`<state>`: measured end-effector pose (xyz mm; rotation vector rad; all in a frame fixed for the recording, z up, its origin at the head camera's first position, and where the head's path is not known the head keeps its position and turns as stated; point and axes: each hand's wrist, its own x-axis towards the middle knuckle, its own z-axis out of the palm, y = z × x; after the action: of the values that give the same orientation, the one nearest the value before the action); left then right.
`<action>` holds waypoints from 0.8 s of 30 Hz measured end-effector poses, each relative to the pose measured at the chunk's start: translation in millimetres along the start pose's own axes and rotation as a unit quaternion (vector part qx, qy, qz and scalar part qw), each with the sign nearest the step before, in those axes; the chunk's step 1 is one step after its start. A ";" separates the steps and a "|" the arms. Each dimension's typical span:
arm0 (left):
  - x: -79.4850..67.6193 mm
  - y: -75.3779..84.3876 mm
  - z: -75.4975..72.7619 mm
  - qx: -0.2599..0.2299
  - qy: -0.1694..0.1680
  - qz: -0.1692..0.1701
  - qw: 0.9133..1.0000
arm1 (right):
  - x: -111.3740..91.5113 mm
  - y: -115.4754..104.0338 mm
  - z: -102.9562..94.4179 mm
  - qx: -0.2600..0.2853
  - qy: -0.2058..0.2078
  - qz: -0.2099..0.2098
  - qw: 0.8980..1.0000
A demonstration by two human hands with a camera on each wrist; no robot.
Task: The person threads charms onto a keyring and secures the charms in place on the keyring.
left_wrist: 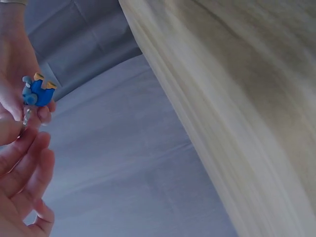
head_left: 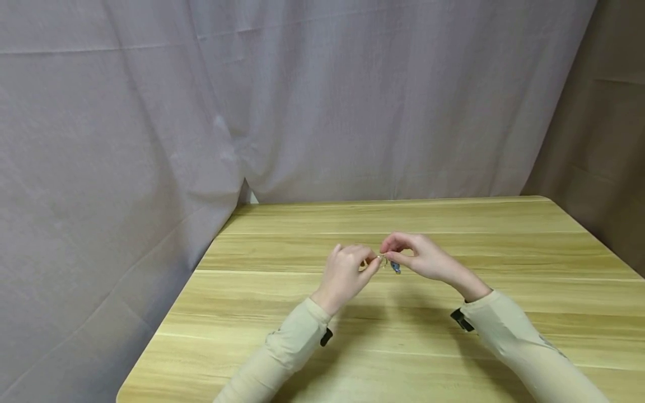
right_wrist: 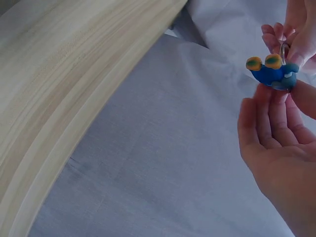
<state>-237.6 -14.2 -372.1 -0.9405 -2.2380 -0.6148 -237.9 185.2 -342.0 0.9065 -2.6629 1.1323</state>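
Both hands meet over the wooden table around a small keychain. It has a blue figure (head_left: 395, 267) with orange-yellow feet, and a thin metal ring (head_left: 384, 261). The left hand (head_left: 347, 274) pinches the ring between thumb and forefinger. From the other side the right hand (head_left: 428, 258) pinches the keychain where ring and figure join. In the right wrist view the figure (right_wrist: 269, 75) lies sideways by the right thumb, its feet pointing away. The left wrist view shows the figure (left_wrist: 39, 95) above the left fingertips, with silvery metal (left_wrist: 27, 117) between the hands.
The light wooden table (head_left: 242, 336) stretches out below the hands, with rounded corners at its far edge. Grey cloth (head_left: 353, 101) hangs behind it and along the left. Darker brown cloth (head_left: 599, 140) hangs at the right. Dark straps (head_left: 462, 320) show at the sleeve cuffs.
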 end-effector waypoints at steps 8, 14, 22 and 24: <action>-2.4 0.5 -0.3 -0.003 0.031 -0.034 0.999 | -0.9 -0.8 0.2 0.056 -0.024 0.023 0.998; -2.7 -0.2 -0.2 0.006 0.039 -0.052 0.998 | -2.4 -0.6 -0.5 0.059 -0.028 0.035 0.997; -3.6 -2.8 -0.6 0.001 0.000 -0.066 0.998 | -5.8 5.2 -1.9 0.092 0.015 0.037 0.995; -3.3 -3.7 -1.2 -0.003 -0.023 -0.066 0.998 | -6.3 7.4 -3.7 0.098 0.026 0.047 0.994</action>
<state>-238.1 -18.8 -374.2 -0.8219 -2.3552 -0.6642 -237.3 194.7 -345.9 0.7750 -2.6116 1.4380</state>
